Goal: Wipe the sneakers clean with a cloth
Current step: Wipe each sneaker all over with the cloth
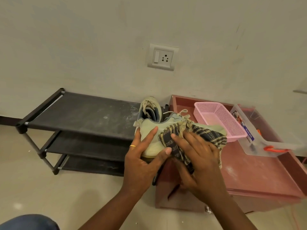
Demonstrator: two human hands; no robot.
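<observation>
I hold a pale green sneaker (150, 130) on its side in front of me, heel to the left. My left hand (142, 161) grips it around the heel and sole, thumb on the sole edge. A dark checked cloth (199, 135) covers the shoe's middle and toe. My right hand (197, 156) presses that cloth flat against the shoe, fingers spread. The second sneaker (150, 107) stands behind, on the right end of the top shelf of the rack, laces loose.
A black three-tier shoe rack (79, 113) stands against the wall to the left. A low pink table (259, 173) on the right carries a pink mesh basket (219, 120) and a clear plastic box (259, 138). A wall socket (162, 57) is above.
</observation>
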